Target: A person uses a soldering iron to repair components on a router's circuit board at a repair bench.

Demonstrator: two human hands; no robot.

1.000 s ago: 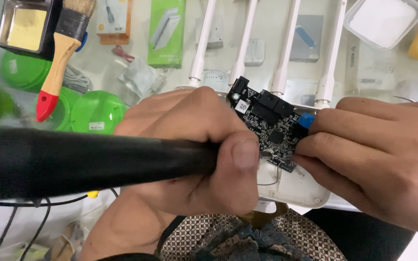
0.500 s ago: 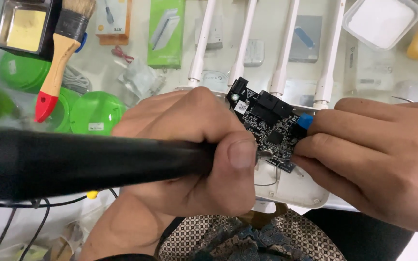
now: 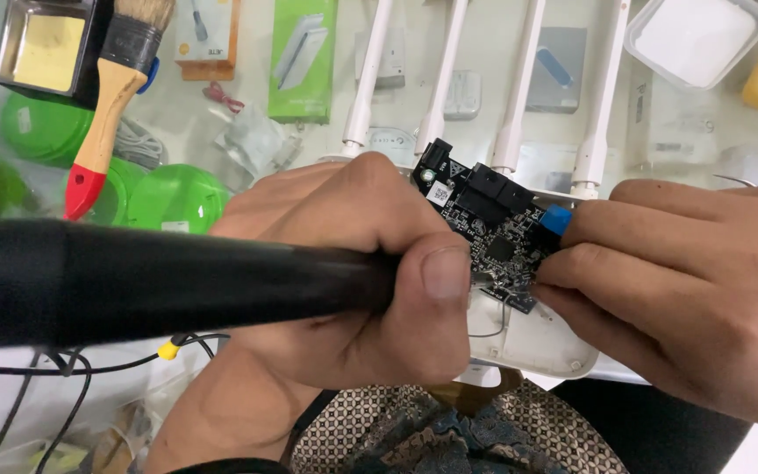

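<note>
Barely a twitch since half a second back: both hands sit where they were, and the circuit board has not shifted.

Over at nine o'clock, the thick black handle (image 3: 160, 281) runs in, smooth and matte, a long round bar, blurred by closeness. At eleven o'clock a paintbrush (image 3: 109, 96) lies on the glass-topped table (image 3: 502, 53), pale wooden grip, red-dipped end, dark metal ferrule.

Centre now: the left hand (image 3: 353, 281) is curled tight round the handle's end, fingers fully closed, thumb pressed flat along the front; the tool's tip is hidden behind that thumb.

Just at one o'clock from it, the circuit board (image 3: 489, 233), black, flat, angular, studded with small chips and square black blocks, rests tilted over the white glossy plastic router shell (image 3: 537, 342), whose four slim white antennas (image 3: 366, 83) reach toward twelve.

At three o'clock, the right hand (image 3: 677, 290) pinches in, fingertips (image 3: 563, 272) nearly together, touching the board's right edge beside a small blue part (image 3: 556, 219).
</note>
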